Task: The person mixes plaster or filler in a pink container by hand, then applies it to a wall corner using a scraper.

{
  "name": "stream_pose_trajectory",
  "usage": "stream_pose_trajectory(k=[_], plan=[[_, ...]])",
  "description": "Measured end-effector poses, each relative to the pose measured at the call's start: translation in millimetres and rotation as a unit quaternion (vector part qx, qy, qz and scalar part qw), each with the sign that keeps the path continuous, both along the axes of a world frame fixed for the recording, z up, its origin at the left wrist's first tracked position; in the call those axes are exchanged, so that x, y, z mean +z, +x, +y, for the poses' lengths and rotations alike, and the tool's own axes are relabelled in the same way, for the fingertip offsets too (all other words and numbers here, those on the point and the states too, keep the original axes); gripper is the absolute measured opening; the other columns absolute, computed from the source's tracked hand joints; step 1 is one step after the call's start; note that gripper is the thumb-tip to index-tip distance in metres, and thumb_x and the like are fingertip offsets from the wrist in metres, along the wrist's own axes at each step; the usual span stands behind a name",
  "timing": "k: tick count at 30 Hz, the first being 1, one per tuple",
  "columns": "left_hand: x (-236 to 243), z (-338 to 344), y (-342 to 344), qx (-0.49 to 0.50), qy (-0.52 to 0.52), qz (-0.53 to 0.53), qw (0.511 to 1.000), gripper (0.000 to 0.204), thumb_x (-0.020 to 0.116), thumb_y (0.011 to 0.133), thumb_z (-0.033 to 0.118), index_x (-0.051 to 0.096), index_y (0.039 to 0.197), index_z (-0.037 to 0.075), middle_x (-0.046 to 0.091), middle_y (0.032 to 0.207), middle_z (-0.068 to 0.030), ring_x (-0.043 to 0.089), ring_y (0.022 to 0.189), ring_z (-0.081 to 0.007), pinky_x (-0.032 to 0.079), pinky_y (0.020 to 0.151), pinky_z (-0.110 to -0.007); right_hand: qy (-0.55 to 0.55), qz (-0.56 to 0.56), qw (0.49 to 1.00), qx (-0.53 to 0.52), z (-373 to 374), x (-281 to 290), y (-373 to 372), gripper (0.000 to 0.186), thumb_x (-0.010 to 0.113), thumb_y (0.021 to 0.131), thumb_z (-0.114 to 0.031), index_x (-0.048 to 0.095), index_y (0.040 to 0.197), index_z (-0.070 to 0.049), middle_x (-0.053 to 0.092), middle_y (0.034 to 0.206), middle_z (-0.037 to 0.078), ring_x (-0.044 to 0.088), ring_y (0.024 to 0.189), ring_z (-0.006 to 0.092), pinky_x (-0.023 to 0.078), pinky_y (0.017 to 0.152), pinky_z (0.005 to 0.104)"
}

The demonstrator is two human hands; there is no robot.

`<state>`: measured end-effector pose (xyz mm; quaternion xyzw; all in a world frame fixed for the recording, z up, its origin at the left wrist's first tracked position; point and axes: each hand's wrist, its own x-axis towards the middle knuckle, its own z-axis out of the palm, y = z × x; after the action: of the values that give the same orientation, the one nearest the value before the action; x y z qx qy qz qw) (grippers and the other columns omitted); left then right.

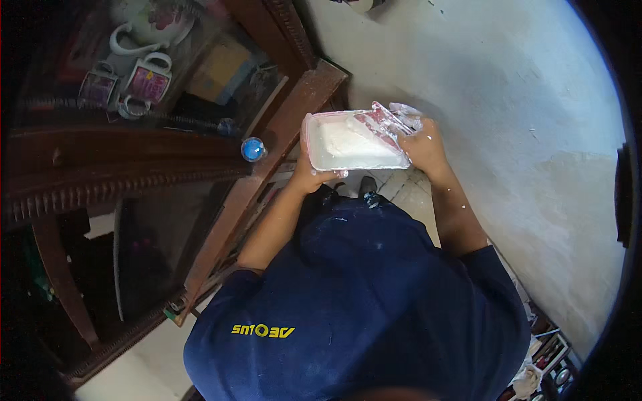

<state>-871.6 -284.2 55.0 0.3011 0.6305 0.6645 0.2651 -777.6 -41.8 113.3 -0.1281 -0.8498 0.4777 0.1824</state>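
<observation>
A rectangular plastic container (324, 165) with a pinkish rim is held up in front of me, with smooth white paste (338, 139) inside. My left hand (309, 170) grips its left end, fingers underneath and smeared with white. At the right end, my right hand (422, 139) is closed on a flat reddish scraper (382, 127), which is coated with the same white paste. The scraper lies slanted over the container's far right corner. White smears cover several of the right fingers.
To the left stands a dark wooden cabinet (120, 160) with glass panes, mugs (148, 83) behind them and a round blue-topped object (253, 150) at its edge. A pale wall (521, 134) rises on the right. Assorted items (548, 361) lie at the lower right.
</observation>
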Motion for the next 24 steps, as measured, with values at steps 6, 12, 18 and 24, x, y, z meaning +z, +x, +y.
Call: stream_pose_trajectory(k=[6,12,18,24], plan=[[-30.3,-29.9,-38.1,-0.101,0.064,-0.277,0.953,0.103,0.079,0.06,0.015,0.02,0.144,0.009,0.039,0.139,-0.0113,0.038,0.13,-0.0261,0.033,0.107,-0.041,-0.067,-0.08,0.99,-0.09,-25.8,12.5,-7.2,0.034,0.067,0.071,-0.015,0.066,0.102,0.0,0.065,0.107,0.02,0.063,0.097,0.0341,0.048,0.085,0.0385],[-10.7,-0.1,-43.1,0.02,-0.014,-0.402,0.915,0.046,0.04,0.098,0.031,0.041,0.133,0.002,0.054,0.126,-0.0122,0.053,0.115,-0.0252,0.042,0.099,-0.036,0.087,-0.122,0.977,-0.148,-28.3,-13.2,-23.6,0.033,0.067,0.07,-0.013,0.065,0.1,0.002,0.065,0.089,0.025,0.064,0.084,0.0391,0.051,0.076,0.0424],[-40.5,2.6,-50.4,0.146,-0.221,-0.222,0.938,0.042,0.042,0.098,0.033,0.045,0.129,0.006,0.057,0.119,-0.0086,0.057,0.106,-0.0254,0.052,0.083,-0.044,0.084,-0.177,0.972,-0.131,-18.3,-48.1,-41.4,0.035,0.07,0.066,-0.021,0.063,0.088,0.006,0.064,0.086,0.027,0.063,0.083,0.0409,0.05,0.076,0.0445],[-29.5,8.6,-25.6,0.209,-0.228,-0.228,0.923,0.038,0.05,0.095,0.027,0.051,0.127,0.005,0.062,0.106,-0.0136,0.066,0.081,-0.0253,0.059,0.052,-0.035,0.044,-0.182,0.982,-0.029,-1.7,-45.4,-52.6,0.033,0.066,0.068,-0.02,0.067,0.097,-0.003,0.066,0.09,0.022,0.063,0.089,0.0381,0.05,0.084,0.0447]])
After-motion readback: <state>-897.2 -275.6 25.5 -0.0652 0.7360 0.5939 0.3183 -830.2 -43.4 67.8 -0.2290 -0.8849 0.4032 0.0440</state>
